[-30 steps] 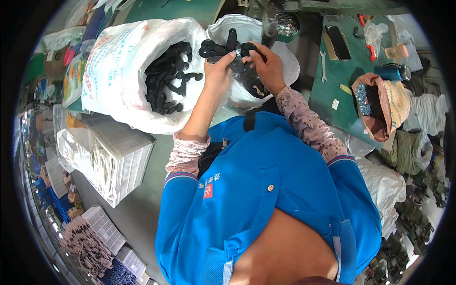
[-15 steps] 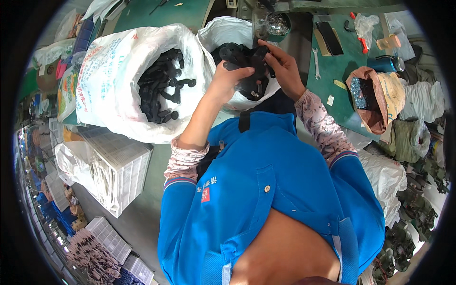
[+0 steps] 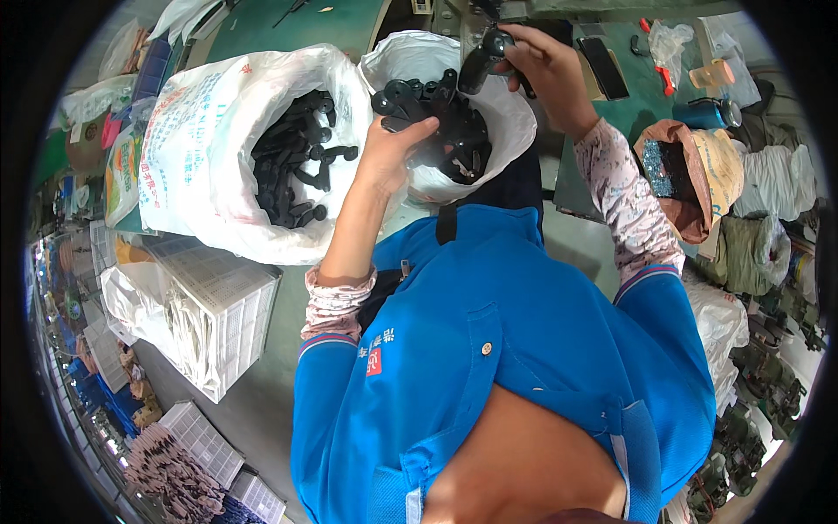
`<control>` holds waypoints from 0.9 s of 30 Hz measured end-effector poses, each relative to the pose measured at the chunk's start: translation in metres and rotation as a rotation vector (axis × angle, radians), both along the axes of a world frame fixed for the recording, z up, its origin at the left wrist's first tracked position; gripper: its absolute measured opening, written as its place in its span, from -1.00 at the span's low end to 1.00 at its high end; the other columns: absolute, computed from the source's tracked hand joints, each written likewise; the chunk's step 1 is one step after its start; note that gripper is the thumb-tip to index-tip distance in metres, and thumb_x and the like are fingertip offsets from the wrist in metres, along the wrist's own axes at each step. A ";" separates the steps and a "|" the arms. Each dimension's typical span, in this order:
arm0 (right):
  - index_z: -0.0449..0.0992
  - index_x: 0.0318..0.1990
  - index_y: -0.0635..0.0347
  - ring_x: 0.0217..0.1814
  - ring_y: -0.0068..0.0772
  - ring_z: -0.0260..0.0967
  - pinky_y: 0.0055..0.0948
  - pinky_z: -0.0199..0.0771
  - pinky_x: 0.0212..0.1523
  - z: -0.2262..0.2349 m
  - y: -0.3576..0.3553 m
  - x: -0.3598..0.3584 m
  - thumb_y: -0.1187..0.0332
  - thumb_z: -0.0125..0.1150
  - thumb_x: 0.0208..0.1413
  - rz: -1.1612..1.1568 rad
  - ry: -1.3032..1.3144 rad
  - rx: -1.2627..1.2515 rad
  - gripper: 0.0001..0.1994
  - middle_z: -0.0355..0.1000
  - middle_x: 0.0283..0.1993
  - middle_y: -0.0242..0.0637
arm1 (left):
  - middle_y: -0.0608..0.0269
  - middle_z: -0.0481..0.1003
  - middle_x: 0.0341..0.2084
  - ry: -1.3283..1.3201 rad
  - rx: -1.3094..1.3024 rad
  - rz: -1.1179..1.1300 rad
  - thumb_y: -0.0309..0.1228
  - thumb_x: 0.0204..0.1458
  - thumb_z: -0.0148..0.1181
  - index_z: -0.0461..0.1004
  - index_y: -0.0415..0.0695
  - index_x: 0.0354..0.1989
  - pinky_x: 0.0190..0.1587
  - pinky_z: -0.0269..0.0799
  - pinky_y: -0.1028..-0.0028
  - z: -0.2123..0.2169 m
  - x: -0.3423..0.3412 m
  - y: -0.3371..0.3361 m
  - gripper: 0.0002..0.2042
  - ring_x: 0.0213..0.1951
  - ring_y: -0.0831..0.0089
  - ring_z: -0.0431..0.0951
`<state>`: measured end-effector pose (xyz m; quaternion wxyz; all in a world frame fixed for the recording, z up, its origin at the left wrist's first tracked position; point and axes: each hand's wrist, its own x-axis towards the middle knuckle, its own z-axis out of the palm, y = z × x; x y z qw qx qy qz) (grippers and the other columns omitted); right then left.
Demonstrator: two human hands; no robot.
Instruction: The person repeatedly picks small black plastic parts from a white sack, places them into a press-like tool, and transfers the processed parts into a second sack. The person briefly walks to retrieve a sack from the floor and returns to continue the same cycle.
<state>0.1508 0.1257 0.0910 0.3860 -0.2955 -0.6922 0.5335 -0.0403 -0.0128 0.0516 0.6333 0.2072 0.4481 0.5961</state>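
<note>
My right hand [image 3: 552,74] is raised past the far right edge of the middle white bag [image 3: 517,127], its fingers closed on a black plastic part with a rounded end [image 3: 477,70]. Over that bag, my left hand [image 3: 388,157] grips another black plastic part [image 3: 401,102] between thumb and fingers. Beneath and beside it, more black parts [image 3: 463,131] fill the bag; where the held piece ends among them is hard to make out. To the left stands a larger white woven bag [image 3: 205,157] containing several loose black parts [image 3: 301,162].
A white plastic crate [image 3: 223,327] stands below the large bag. On the green table to the right are a dark phone [image 3: 604,68], a blue bottle [image 3: 703,114] and a brown sack [image 3: 694,223] of small metal pieces. Machine parts [image 3: 602,9] border the far side.
My right hand has moved away from my left, up and to the right, carrying a black part. My left hand has shifted slightly left. The right forearm now covers the wrench.
</note>
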 end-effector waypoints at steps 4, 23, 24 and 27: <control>0.44 -0.09 0.34 -0.64 -0.65 0.29 -0.67 0.27 -0.63 0.013 0.013 -0.010 0.34 0.03 0.16 0.012 -0.156 -0.132 -0.74 0.46 -0.52 -0.28 | 0.07 0.50 -0.41 0.017 -0.032 0.014 -0.62 -0.12 0.24 0.39 -0.33 -0.27 -0.40 0.61 0.38 -0.002 0.001 -0.001 -0.77 -0.47 0.29 0.57; 0.36 0.03 0.27 0.07 -0.09 0.28 -0.28 0.31 0.04 -0.041 -0.054 0.014 0.39 0.24 -0.14 0.109 -0.646 1.108 -0.51 0.31 0.05 -0.05 | 0.25 0.53 -0.37 0.340 -0.167 -0.215 -0.57 -0.18 0.29 0.48 -0.21 -0.22 -0.27 0.47 0.49 -0.022 0.001 0.009 -0.72 -0.36 0.47 0.53; 0.37 0.02 0.27 0.06 -0.10 0.29 -0.29 0.32 0.04 -0.043 -0.054 0.013 0.42 0.23 -0.15 0.128 -0.631 1.092 -0.52 0.31 0.04 -0.07 | 0.26 0.52 -0.37 0.337 -0.153 -0.227 -0.57 -0.18 0.29 0.48 -0.20 -0.22 -0.28 0.46 0.50 -0.023 0.005 0.011 -0.73 -0.36 0.48 0.52; 0.39 -0.01 0.27 0.02 -0.10 0.31 -0.32 0.35 0.02 -0.052 -0.053 0.014 0.56 0.11 -0.10 0.178 -0.592 1.004 -0.61 0.32 0.03 -0.10 | 0.28 0.50 -0.35 0.286 -0.162 -0.259 -0.52 -0.16 0.30 0.47 -0.20 -0.22 -0.29 0.43 0.52 -0.026 0.008 0.012 -0.73 -0.33 0.51 0.49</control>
